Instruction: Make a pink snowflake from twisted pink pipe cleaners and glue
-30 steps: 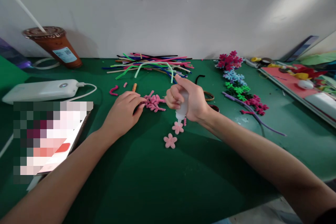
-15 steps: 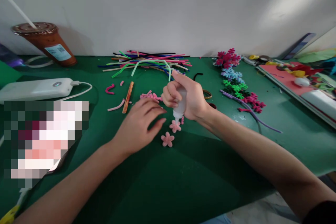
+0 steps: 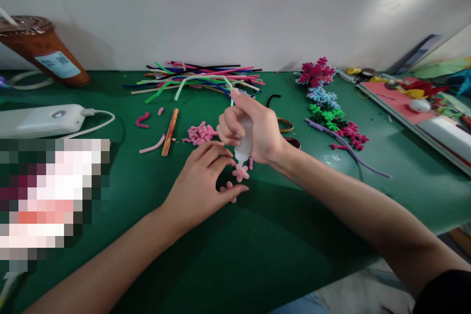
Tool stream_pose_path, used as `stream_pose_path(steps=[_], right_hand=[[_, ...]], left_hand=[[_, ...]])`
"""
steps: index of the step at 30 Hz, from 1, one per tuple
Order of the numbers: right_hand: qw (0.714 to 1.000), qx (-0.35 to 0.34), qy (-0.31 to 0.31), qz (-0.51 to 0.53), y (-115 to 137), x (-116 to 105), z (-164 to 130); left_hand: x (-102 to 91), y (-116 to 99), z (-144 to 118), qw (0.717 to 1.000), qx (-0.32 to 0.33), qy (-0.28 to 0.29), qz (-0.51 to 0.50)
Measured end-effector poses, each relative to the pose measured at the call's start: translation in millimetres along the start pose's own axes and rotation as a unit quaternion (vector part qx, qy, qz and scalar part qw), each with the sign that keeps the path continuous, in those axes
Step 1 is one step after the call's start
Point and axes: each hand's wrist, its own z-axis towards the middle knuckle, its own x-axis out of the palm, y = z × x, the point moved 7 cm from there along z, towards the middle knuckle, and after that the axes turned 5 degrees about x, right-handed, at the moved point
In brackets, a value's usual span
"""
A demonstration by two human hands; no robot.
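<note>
My right hand (image 3: 253, 130) grips a small white glue bottle (image 3: 244, 146) upside down, its nozzle just above a pink pipe-cleaner flower (image 3: 241, 173) on the green table (image 3: 235, 255). My left hand (image 3: 206, 181) lies flat beside that flower, its fingers spread over a second pink flower (image 3: 227, 187), which is mostly hidden under them. A small heap of pink pipe-cleaner pieces (image 3: 200, 133) sits just behind my left hand.
Loose coloured pipe cleaners (image 3: 198, 81) are piled at the back. An orange stick (image 3: 170, 125) and pink scraps lie left of the heap. Finished flowers (image 3: 327, 103) stand at the right, near a tray of craft items (image 3: 415, 108). A power bank (image 3: 40, 120) and a drink cup (image 3: 47, 54) sit at the left.
My left hand has left the pink heap and come toward me, down onto the nearer pink flower. My right hand kept the bottle over the other flower. The view has tipped downward.
</note>
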Motion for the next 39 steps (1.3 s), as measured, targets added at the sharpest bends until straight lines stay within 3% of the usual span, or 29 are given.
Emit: stream_pose_path(steps=[17, 26, 39], right_hand=[[0.999, 0.001, -0.007, -0.045, 2, 3, -1], [0.997, -0.017, 0.045, -0.062, 1, 8, -6], [0.997, 0.009, 0.05, -0.058, -1, 10, -7]], left_hand=[[5.1, -2, -2, 1.0, 0.011, 0.007, 0.003], [2.7, -5, -2, 1.0, 0.024, -0.004, -0.008], [5.0, -4, -5, 0.999, 0.036, 0.0, 0.005]])
